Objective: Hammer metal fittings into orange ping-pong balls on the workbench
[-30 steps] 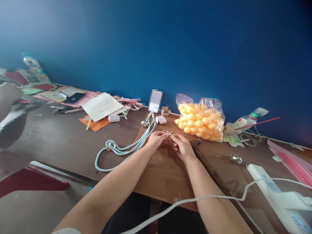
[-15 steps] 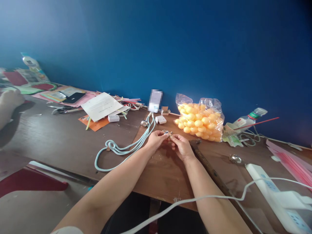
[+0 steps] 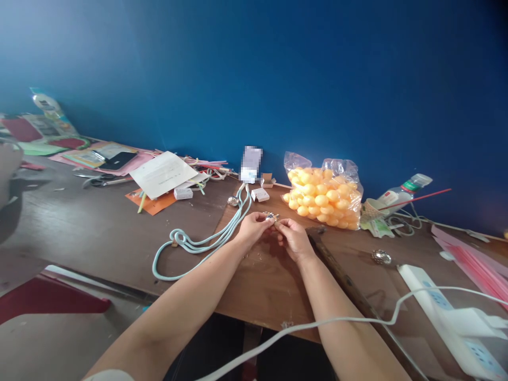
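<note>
Small shiny ornament (image 3: 271,216): one, between the fingertips of both hands, over the brown tabletop (image 3: 265,296); visible part runs crosswise, left to right; which end is front cannot be told. Left hand (image 3: 254,227): pinching its left side, forearm slanting in from lower left. Right hand (image 3: 296,241): pinching its right side, lower fingers curled. Ornament partly covered by fingers, detail too small to read. Farther out: pale blue cord (image 3: 198,247), looped; upright object (image 3: 251,159), pixelated; bag of orange balls (image 3: 323,198). Left edge: co-worker's hand (image 3: 7,166), blurred, cut off.
</note>
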Demonstrator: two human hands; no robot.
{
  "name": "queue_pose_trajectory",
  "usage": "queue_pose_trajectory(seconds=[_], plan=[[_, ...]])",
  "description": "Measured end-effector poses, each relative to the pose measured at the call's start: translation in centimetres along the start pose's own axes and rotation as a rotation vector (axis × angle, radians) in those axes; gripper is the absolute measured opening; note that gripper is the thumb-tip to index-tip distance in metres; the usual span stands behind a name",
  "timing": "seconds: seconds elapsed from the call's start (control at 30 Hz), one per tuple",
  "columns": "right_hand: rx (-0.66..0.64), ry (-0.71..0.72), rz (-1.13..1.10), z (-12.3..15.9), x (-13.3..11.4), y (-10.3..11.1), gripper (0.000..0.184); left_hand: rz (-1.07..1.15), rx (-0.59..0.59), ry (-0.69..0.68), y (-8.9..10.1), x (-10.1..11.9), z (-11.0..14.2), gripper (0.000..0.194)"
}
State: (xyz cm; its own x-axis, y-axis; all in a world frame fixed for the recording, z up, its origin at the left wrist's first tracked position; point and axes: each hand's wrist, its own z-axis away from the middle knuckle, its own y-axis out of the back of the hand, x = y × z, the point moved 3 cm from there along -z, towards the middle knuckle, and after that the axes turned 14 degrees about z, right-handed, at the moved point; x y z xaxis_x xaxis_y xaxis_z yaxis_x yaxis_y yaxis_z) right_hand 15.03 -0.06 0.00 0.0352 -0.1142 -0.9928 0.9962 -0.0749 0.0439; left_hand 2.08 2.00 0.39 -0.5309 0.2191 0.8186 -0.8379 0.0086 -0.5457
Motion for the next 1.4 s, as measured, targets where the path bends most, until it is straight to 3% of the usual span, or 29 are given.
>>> queue_pose_trajectory(seconds=[0.13, 0.4, 0.8, 1.1, 1.4], plan=[[0.027, 0.037, 0.055, 0.06, -0.21, -0.05, 0.036, 0.081, -0.017, 0.051, -0.16, -0.21, -0.13, 0.022], [-0.035, 0.002, -0.135, 0.09, -0.46, -0.23, 0.037, 0.253, -0.128, 0.142, 0.00, -0.44, -0.25, 0.020], [-0.035, 0.016, -0.119, -0.13, -0.17, -0.06, 0.037, 0.311, -0.193, 0.148, -0.09, -0.63, -0.27, 0.014], [-0.019, 0.026, -0.024, -0.04, 0.13, -0.27, 0.039, 0.236, -0.129, 0.104, 0.35, -0.84, -0.44, 0.021], [0.024, 0.093, -0.009, -0.17, 0.22, -0.42, 0.040, 0.276, -0.087, 0.156, 0.10, -0.82, -0.43, 0.012]])
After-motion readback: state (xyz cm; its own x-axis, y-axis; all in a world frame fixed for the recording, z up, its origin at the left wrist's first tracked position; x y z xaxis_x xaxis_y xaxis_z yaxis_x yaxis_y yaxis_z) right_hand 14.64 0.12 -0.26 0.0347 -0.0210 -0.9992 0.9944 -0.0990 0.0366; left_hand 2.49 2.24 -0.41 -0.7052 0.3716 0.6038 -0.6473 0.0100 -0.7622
